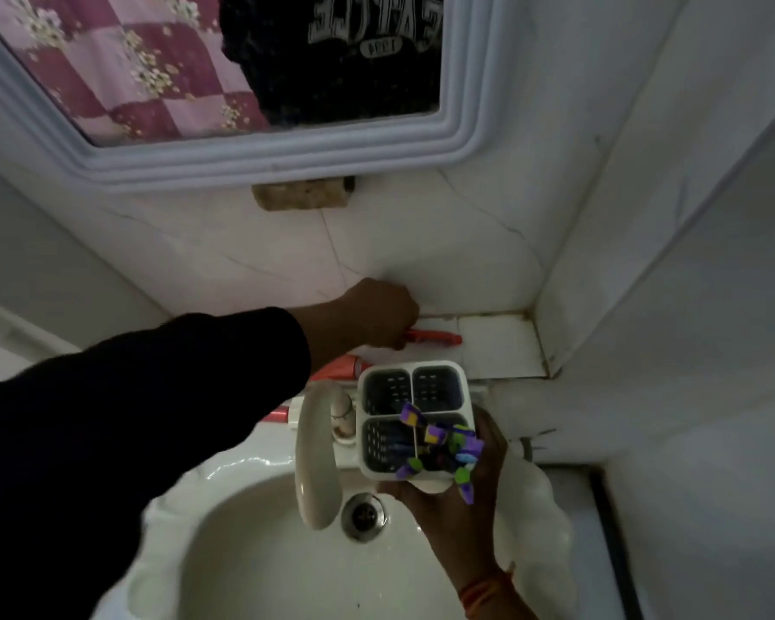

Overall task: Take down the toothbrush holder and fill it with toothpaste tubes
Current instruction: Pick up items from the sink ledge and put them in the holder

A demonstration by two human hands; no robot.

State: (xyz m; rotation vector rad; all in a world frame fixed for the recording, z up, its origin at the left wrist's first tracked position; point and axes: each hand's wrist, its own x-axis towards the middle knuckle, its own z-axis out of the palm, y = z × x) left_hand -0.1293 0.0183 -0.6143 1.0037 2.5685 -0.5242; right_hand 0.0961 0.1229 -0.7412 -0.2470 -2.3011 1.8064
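My right hand (457, 503) holds a white toothbrush holder (465, 396) with dark mesh compartments from below, over the right side of the sink. Purple and green toothbrush heads (439, 445) stick out of its near-right compartment. My left hand (379, 313), in a black sleeve, reaches to the ledge behind the tap and closes on a red toothpaste tube (435, 337) lying against the wall. A second red tube (341, 366) lies just in front of that arm, and a third (278, 414) shows left of the tap.
A white basin (260, 548) with a drain (362, 514) lies below, its beige tap (316, 458) standing left of the holder. A blue-framed mirror (287, 158) hangs above a tiled wall. The tiled ledge corner (497, 346) meets a side wall on the right.
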